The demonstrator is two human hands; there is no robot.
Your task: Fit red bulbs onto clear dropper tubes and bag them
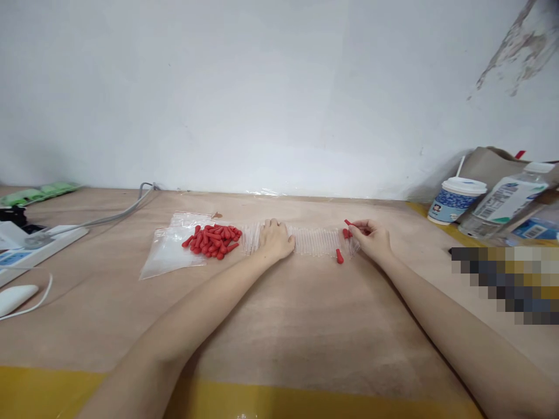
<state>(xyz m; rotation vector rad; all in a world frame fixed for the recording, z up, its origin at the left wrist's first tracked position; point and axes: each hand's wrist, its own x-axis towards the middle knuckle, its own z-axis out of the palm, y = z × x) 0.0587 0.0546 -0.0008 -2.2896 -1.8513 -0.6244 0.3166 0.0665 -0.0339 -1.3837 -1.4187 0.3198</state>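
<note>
A row of thin clear tubes (315, 242) lies side by side across the wooden table. My left hand (275, 240) rests palm down over the left part of the row, its thumb apart from the fingers. At the right end, my right hand (370, 235) pinches a red rubber bulb (347, 223) between thumb and fingertips. Another red bulb sits right by those fingertips, partly hidden. A loose red bulb (339, 256) lies just in front of the row. Left of the tubes is a heap of red bulbs (213, 240), partly on clear plastic bags (168, 253).
On the left are a white power strip (65, 234), a grey cable (117, 215) and a white mouse (16, 298). A lidded paper cup (456, 201) and a plastic bottle (509, 201) stand at the right. A white wall (279, 99) rises behind the table.
</note>
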